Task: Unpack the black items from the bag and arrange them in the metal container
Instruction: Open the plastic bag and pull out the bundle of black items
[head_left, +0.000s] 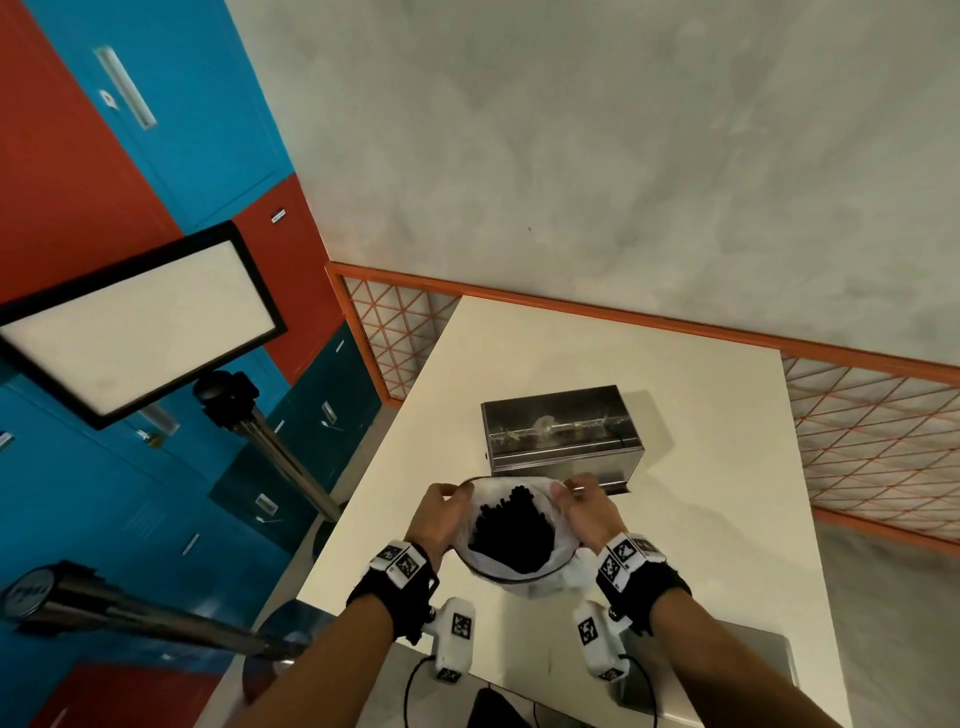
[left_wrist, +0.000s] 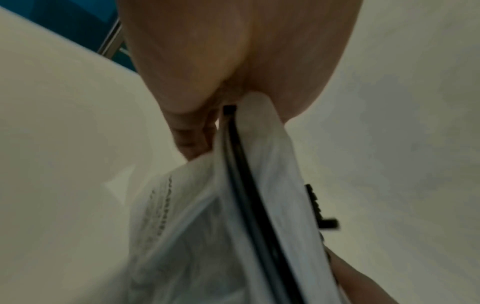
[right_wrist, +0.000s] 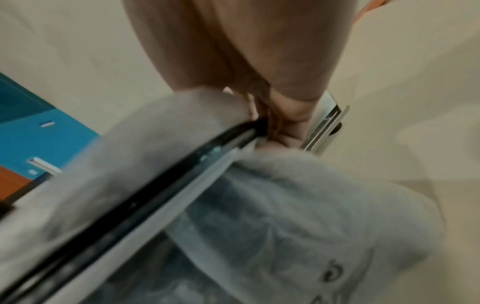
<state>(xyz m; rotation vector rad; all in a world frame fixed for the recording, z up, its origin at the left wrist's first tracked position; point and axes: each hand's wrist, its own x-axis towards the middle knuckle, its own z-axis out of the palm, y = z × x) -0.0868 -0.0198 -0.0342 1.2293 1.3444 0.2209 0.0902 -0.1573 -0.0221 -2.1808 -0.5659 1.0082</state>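
Observation:
A white plastic bag (head_left: 540, 581) with a black zip rim stands open on the white table (head_left: 701, 499), full of black stick-like items (head_left: 511, 535). My left hand (head_left: 441, 512) pinches the left end of the rim and my right hand (head_left: 582, 501) pinches the right end, holding the mouth spread wide. The left wrist view shows the bag (left_wrist: 207, 226) and its black zip strip (left_wrist: 241, 170) running up into my fingers (left_wrist: 192, 135). In the right wrist view the bag (right_wrist: 298, 205) fills the frame, blurred. The metal container (head_left: 563, 434) stands just beyond the bag, open at the top.
An orange mesh fence (head_left: 872, 431) borders the table's far and right sides. To the left stand a light panel (head_left: 135, 317) on a tripod and blue and red lockers (head_left: 78, 156). A grey flat device (head_left: 748, 670) lies at the near right table edge.

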